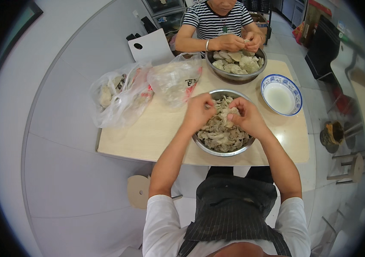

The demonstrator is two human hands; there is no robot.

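Observation:
A steel bowl (222, 153) full of torn, grey-beige shreds (223, 136), which look like oyster mushroom, stands at the table's near edge. Over its left rim is my left hand (199, 112), its thumb and fingers pinched together; whatever lies between them is hidden. My right hand (247, 116), over the right side of the bowl, pinches a pale mushroom piece (226, 112) between thumb and fingers. Both hands are above the heap, close together.
Across the table (148, 144), a person in a striped top (223, 21) handles pieces over a second steel bowl (234, 78) of larger pieces. A blue-and-white bowl (280, 97) of cloudy liquid stands right. Plastic bags (124, 96) lie left. A stool (138, 191) is below.

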